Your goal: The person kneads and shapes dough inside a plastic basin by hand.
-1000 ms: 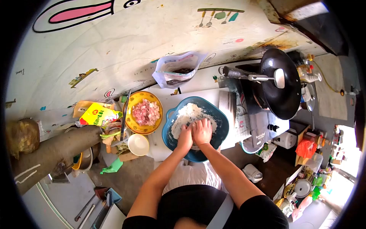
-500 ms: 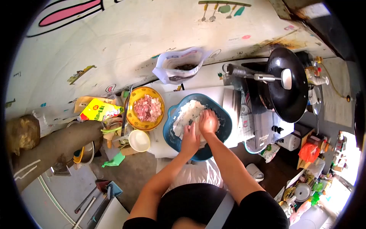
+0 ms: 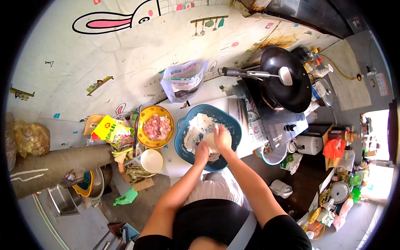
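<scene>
A blue basin (image 3: 181, 141) holds loose white flour (image 3: 199, 127) and a pale lump of dough (image 3: 211, 142). Inside the basin, my left hand (image 3: 202, 152) presses against the near left side of the lump. My right hand (image 3: 223, 138) wraps its right side, thumb raised toward the far rim. Both hands are closed around the dough, and parts of the fingers are hidden behind it. Left of the basin stands a yellow patterned bowl (image 3: 143, 141) of diced pinkish meat (image 3: 157, 127), with dark chopsticks (image 3: 136, 129) along its left edge.
A small white bowl (image 3: 151, 161) sits near the counter's front edge, beside a yellow seasoning packet (image 3: 111, 130). An open plastic bag (image 3: 183, 83) stands by the wall. To the right, a black wok (image 3: 291, 93) with a white-headed spatula (image 3: 285, 76) rests on the stove (image 3: 277, 129).
The head view has shifted, so the counter things appear farther left. My hands have gone from lying in the flour to cupping the dough lump from both sides, with the right thumb lifted.
</scene>
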{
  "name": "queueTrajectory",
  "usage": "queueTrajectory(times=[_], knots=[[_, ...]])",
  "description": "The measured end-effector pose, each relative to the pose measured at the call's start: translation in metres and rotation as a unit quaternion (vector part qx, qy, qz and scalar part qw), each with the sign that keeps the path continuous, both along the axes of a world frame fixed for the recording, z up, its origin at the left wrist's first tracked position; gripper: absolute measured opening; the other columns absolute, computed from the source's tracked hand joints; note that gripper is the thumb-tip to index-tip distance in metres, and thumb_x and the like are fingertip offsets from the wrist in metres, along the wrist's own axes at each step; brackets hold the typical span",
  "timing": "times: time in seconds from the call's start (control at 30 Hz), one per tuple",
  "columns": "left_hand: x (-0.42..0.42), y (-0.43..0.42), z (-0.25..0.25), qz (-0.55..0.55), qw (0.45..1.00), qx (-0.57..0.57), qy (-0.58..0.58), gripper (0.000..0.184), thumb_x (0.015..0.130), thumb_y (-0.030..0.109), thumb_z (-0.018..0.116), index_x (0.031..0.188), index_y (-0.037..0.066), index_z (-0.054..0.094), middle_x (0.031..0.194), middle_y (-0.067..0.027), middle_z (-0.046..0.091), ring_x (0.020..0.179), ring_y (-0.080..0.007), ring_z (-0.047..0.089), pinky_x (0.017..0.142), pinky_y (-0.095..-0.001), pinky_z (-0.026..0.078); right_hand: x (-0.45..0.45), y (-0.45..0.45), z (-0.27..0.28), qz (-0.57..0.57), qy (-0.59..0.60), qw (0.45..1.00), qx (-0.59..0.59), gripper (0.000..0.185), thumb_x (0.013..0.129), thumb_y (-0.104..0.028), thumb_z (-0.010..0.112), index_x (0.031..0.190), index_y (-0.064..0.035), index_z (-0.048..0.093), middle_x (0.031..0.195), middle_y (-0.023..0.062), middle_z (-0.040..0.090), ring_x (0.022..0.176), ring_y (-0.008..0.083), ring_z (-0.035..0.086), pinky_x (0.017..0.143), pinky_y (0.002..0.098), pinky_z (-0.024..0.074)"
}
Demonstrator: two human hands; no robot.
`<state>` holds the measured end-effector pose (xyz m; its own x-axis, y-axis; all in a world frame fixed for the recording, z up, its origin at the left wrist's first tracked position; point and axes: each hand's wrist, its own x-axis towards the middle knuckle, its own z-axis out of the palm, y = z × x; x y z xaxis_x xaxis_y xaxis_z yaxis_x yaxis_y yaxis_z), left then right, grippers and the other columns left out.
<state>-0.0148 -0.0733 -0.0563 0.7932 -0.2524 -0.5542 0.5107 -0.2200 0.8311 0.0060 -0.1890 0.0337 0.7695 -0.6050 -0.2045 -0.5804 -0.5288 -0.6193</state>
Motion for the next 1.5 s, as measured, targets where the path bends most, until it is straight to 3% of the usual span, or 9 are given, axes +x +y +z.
queueTrajectory(times=[0.13,0.33,0.73,1.0,1.1,1.2,1.33,1.43,1.5], knots=[[0.009,0.006,0.033,-0.073,0.993,0.066,-0.064,0.040,0.093,0.030,0.035,0.095,-0.002,0.058,0.088,-0.0250,0.061,0.078,-0.0434,0.057,0.073,-0.0449,0.044,-0.017,0.032,0.000,-0.002,0.002,1.000,-0.002,0.031,0.086,-0.036,0.054,0.084,-0.0050,0.054,0.080,0.0184,0.061,0.076,0.0408,0.059,0.066,0.0481,0.0462],[0.009,0.008,0.023,0.020,0.993,0.049,-0.109,0.031,0.089,0.018,0.040,0.090,-0.004,0.062,0.080,-0.0257,0.062,0.078,-0.0413,0.059,0.073,-0.0446,0.045,-0.016,0.042,-0.022,0.111,-0.071,0.971,-0.201,0.019,0.078,-0.028,0.061,0.088,-0.0126,0.058,0.097,0.0077,0.051,0.092,0.0264,0.050,0.076,0.0387,0.0412],[0.009,0.003,-0.003,0.052,0.998,0.045,0.015,0.028,0.082,0.008,0.045,0.101,-0.006,0.060,0.087,-0.0278,0.061,0.085,-0.0397,0.059,0.079,-0.0413,0.046,0.026,0.013,-0.060,0.151,-0.012,0.966,-0.208,0.011,0.075,-0.019,0.056,0.081,-0.0096,0.055,0.089,0.0071,0.054,0.090,0.0271,0.051,0.077,0.0422,0.0405],[-0.017,-0.019,0.029,0.027,0.939,0.244,-0.239,0.047,0.074,0.007,0.057,0.114,-0.009,0.038,0.094,-0.0224,0.049,0.089,-0.0388,0.047,0.086,-0.0450,0.038,0.034,0.003,-0.061,0.097,-0.016,0.976,-0.192,0.015,0.075,-0.019,0.058,0.084,-0.0066,0.057,0.092,0.0096,0.054,0.091,0.0298,0.050,0.077,0.0438,0.0407],[-0.017,-0.017,0.026,-0.030,0.982,0.185,-0.034,0.056,0.076,0.004,0.055,0.124,-0.009,0.029,0.108,-0.0312,0.044,0.102,-0.0415,0.045,0.091,-0.0440,0.038,0.035,0.003,-0.061,0.092,-0.020,0.976,-0.198,0.018,0.077,-0.021,0.058,0.084,-0.0050,0.059,0.091,0.0107,0.055,0.090,0.0304,0.051,0.078,0.0436,0.0416],[0.008,-0.016,0.058,0.072,0.973,0.004,0.217,0.041,0.074,0.004,0.057,0.110,-0.008,0.042,0.087,-0.0227,0.056,0.080,-0.0344,0.057,0.073,-0.0406,0.047,0.030,0.003,-0.066,0.081,-0.030,0.984,-0.155,0.021,0.081,-0.022,0.056,0.083,-0.0022,0.060,0.093,0.0135,0.056,0.091,0.0323,0.052,0.080,0.0442,0.0425],[-0.002,-0.010,0.008,0.084,0.986,0.012,0.141,0.021,0.072,0.006,0.057,0.089,-0.004,0.052,0.080,-0.0185,0.060,0.071,-0.0310,0.060,0.067,-0.0380,0.047,0.024,0.004,-0.053,0.024,-0.002,0.999,-0.037,0.028,0.086,-0.025,0.053,0.083,0.0018,0.060,0.094,0.0195,0.058,0.095,0.0360,0.053,0.083,0.0449,0.0430],[-0.016,-0.009,-0.047,0.039,0.996,0.083,0.008,0.025,0.077,0.005,0.052,0.100,-0.003,0.049,0.074,-0.0101,0.057,0.056,-0.0173,0.055,0.048,-0.0282,0.044,0.020,-0.003,-0.050,0.037,0.011,0.999,0.001,0.032,0.087,-0.028,0.053,0.082,0.0030,0.060,0.091,0.0237,0.058,0.094,0.0385,0.054,0.082,0.0465,0.0427],[-0.007,-0.004,-0.028,0.027,0.997,0.061,0.049,0.027,0.075,0.007,0.055,0.098,-0.006,0.050,0.086,-0.0214,0.057,0.080,-0.0334,0.055,0.072,-0.0392,0.043,0.018,0.000,-0.034,0.024,0.002,1.000,0.002,0.032,0.086,-0.028,0.055,0.080,0.0032,0.059,0.087,0.0247,0.058,0.089,0.0400,0.055,0.079,0.0471,0.0429]])
